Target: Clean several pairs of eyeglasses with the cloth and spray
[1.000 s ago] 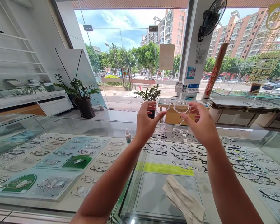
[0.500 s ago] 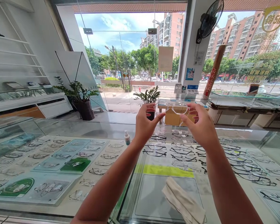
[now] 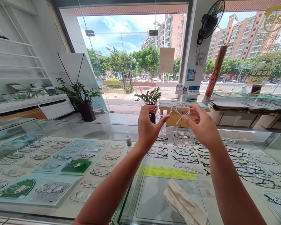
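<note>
Eyeglasses (image 3: pixel 175 110) with clear, thin, round frames are held higher than the glass-topped display counter (image 3: pixel 152 200), the bare left hand (image 3: pixel 150 123) and right hand (image 3: pixel 202 125) each pinching one side between thumb and fingers, while a folded beige fabric cloth (image 3: pixel 184 203) lies on that counter's near part.

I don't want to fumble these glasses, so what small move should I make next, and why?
I'd probably lower the glasses a little toward the cloth, with both hands on them: the left hand and right hand hold them up by opposite sides, while the cloth lies lower down, in neither hand.
</note>
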`<state>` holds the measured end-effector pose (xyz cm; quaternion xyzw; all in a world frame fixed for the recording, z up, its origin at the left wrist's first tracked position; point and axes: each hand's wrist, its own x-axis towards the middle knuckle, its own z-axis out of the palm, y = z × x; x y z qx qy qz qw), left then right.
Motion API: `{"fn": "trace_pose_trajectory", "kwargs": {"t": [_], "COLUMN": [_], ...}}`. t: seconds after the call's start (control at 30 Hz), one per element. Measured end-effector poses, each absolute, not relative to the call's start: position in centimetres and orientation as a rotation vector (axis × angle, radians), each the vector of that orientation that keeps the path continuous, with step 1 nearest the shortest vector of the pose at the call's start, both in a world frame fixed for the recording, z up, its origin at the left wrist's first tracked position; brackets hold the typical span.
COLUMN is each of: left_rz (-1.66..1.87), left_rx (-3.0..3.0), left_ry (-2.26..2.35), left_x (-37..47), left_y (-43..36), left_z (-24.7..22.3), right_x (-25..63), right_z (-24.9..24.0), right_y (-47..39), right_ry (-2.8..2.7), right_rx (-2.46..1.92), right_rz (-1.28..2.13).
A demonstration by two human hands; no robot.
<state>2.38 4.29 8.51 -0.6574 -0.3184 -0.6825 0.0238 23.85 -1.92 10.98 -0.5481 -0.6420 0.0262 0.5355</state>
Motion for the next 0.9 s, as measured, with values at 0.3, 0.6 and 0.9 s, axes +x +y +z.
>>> {"fn": "trace_pose_trajectory", "kwargs": {"t": [0.3,0.6,0.9], "left_rz": [-2.141,-2.193,-2.246], "left_rx": [-1.980,-2.008,-2.111], "left_ry": [-0.764,-0.683,-0.698], "left_x": [1.9,1.8,1.7], "left_y": [5.4,5.7,5.9], "left_z": [8.4,8.3,8.1], "right_x": [24.1,23.5,23.5], "right_z": [10.9,11.4,10.7], "right_y": [-0.8,-1.1,-0.2], "right_ry": [-1.366,-1.223,-1.230], "right_rx": [-1.033,-0.967,-0.839], "right_rz": [0.289,0.359,0.422]}}
